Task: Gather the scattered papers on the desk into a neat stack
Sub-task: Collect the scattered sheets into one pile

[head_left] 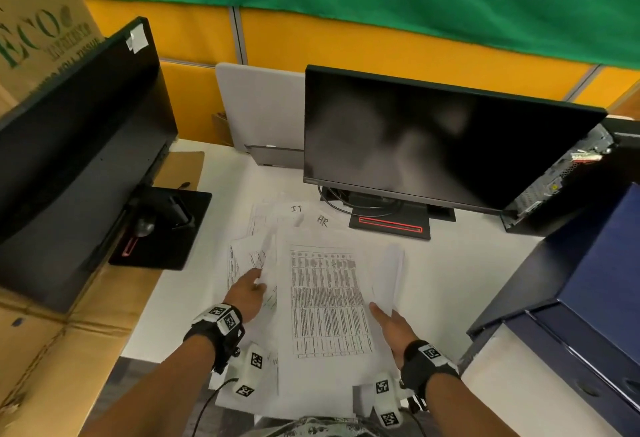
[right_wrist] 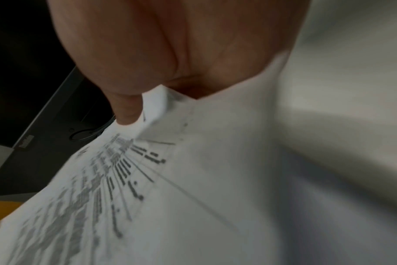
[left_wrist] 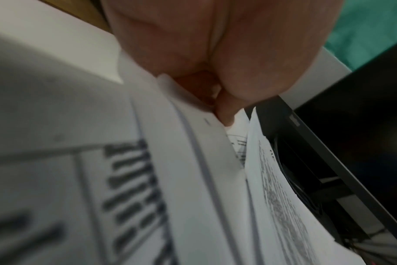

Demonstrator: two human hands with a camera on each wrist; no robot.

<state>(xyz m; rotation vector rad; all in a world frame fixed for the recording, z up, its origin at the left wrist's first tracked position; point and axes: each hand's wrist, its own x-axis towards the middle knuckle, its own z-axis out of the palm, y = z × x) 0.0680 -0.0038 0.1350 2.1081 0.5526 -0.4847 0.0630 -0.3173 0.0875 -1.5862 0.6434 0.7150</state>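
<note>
A loose pile of white printed papers (head_left: 325, 301) lies in the middle of the white desk (head_left: 467, 263), topped by a large sheet with a dense table. My left hand (head_left: 247, 293) pinches the pile's left edge, thumb (left_wrist: 224, 114) on top of the sheets (left_wrist: 193, 161) and fingers hidden beneath. My right hand (head_left: 389, 324) grips the right edge, where a sheet (head_left: 389, 274) curls upward; its thumb (right_wrist: 127, 114) presses on the printed paper (right_wrist: 170, 197). Further sheets marked "I.T" (head_left: 296, 208) and "HR" (head_left: 322, 221) lie behind the pile.
A black monitor (head_left: 450, 145) on a red-striped stand (head_left: 389, 228) is just behind the papers. A second monitor (head_left: 69, 145) and its base (head_left: 162, 228) stand at left, on cardboard (head_left: 52, 332). A dark blue box (head_left: 588, 280) and a computer tower (head_left: 561, 173) stand at right.
</note>
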